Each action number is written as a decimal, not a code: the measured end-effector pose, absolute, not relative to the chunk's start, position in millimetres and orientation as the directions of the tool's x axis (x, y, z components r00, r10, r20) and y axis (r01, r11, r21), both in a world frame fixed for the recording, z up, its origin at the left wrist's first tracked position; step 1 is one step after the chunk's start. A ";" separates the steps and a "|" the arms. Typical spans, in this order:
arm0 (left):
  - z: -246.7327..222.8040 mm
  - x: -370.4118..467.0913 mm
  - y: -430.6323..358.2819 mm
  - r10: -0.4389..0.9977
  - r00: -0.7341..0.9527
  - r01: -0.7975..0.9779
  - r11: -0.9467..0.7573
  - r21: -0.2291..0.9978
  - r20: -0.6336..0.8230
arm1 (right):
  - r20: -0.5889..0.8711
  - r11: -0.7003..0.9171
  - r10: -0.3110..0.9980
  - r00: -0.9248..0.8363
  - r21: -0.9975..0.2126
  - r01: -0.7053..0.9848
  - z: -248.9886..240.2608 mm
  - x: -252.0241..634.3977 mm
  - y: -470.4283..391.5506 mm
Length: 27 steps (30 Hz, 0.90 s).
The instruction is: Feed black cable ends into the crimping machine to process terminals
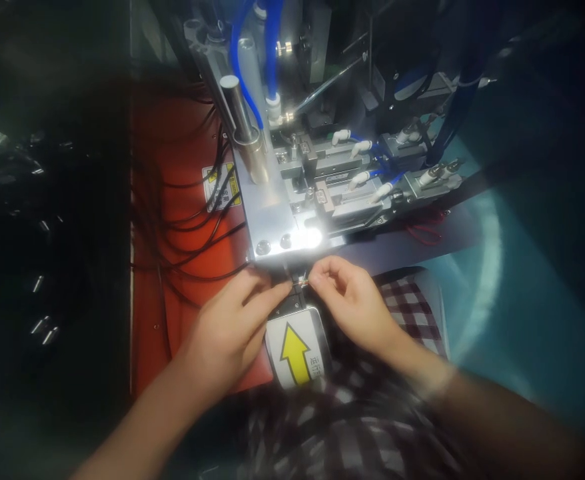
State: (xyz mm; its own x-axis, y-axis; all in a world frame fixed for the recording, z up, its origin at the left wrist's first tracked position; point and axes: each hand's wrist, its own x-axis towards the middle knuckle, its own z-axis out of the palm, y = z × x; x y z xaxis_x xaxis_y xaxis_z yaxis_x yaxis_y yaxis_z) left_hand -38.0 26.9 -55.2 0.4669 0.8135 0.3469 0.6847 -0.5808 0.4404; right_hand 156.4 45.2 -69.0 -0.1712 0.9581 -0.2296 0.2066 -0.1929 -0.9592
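My right hand (350, 297) is closed in a pinch, thumb and forefinger pressed together at one end of a small thin shiny part (300, 283). At that part's other end are the fingertips of my left hand (232, 317), whose fingers are curled and partly hidden behind one another. The part is too small to name. It lies just above a black metal block (291, 305) at the front of the machine. Close behind both hands is the bright metal plate (272, 217), with round bolts near its front edge.
A white label with a yellow arrow (295, 350) faces up below the hands. Black cables (187, 220) run over the orange base (172, 140) at left. Pneumatic cylinders (357, 200) with blue tubes stand behind, right of a metal post (245, 127). Checked cloth (362, 413) covers my lap.
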 end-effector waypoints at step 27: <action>-45.0 -35.4 28.8 0.800 0.510 0.665 -0.600 0.445 0.316 | 0.087 0.111 0.992 -0.094 -0.947 0.300 -61.8 159.9 34.7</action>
State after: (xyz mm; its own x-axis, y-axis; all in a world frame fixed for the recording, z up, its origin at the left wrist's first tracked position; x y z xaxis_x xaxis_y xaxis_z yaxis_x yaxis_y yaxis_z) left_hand -35.4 28.8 -45.0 0.5105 0.7999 0.3155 0.6647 -0.5999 0.4453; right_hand 159.9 34.7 -61.8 -0.0942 0.9918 0.0868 0.2999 0.1114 -0.9474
